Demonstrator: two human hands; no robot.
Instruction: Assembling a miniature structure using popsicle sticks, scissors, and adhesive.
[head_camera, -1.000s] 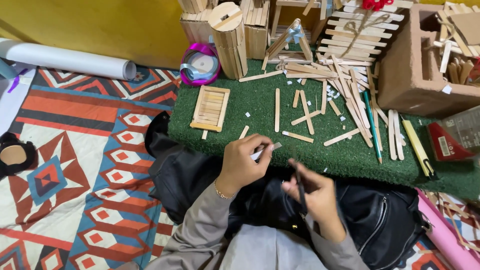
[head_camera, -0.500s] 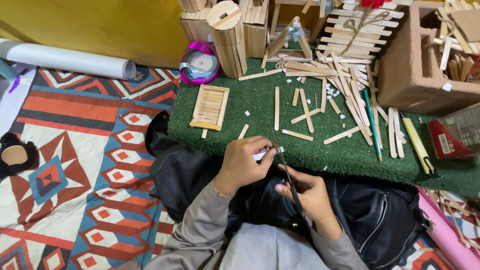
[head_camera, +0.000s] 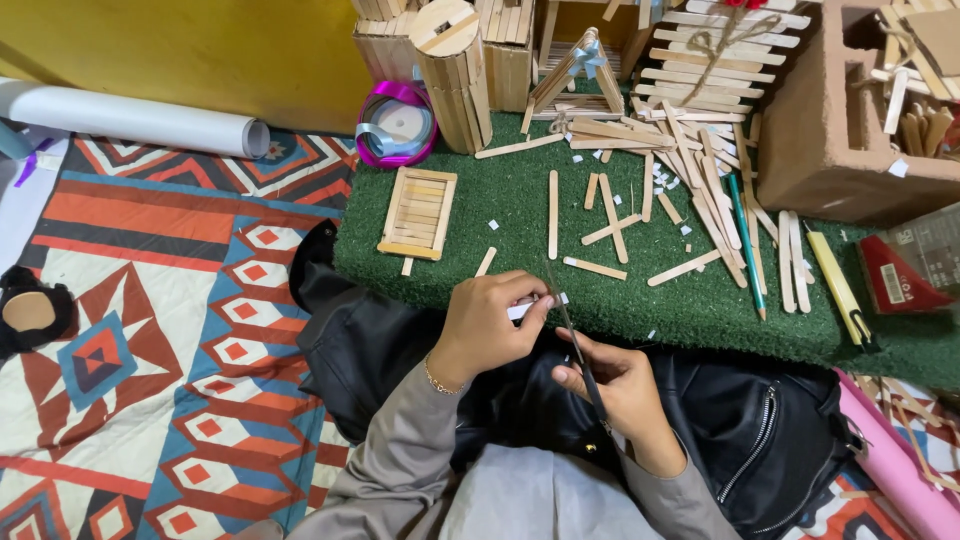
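**Small white strip and scissors, held over your lap**

Your left hand (head_camera: 490, 325) pinches a small white strip (head_camera: 524, 309) between thumb and fingers. Your right hand (head_camera: 622, 385) is closed around thin dark scissors (head_camera: 572, 335). Their tips reach up to the strip, but I cannot tell if the blades touch it. Both hands sit over the black jacket (head_camera: 760, 440) on your lap, just at the near edge of the green mat (head_camera: 500, 215).

On the mat, loose craft sticks (head_camera: 610, 205) lie all about. A small stick frame (head_camera: 418, 212) lies to the left. A green pencil (head_camera: 746, 240) and a yellow cutter (head_camera: 838, 285) lie to the right. A stick tower (head_camera: 452, 58) and a ribbon spool (head_camera: 396, 125) stand at the far side. A brown box (head_camera: 830, 120) fills the right corner. The patterned rug (head_camera: 150, 330) on your left has the most open room.
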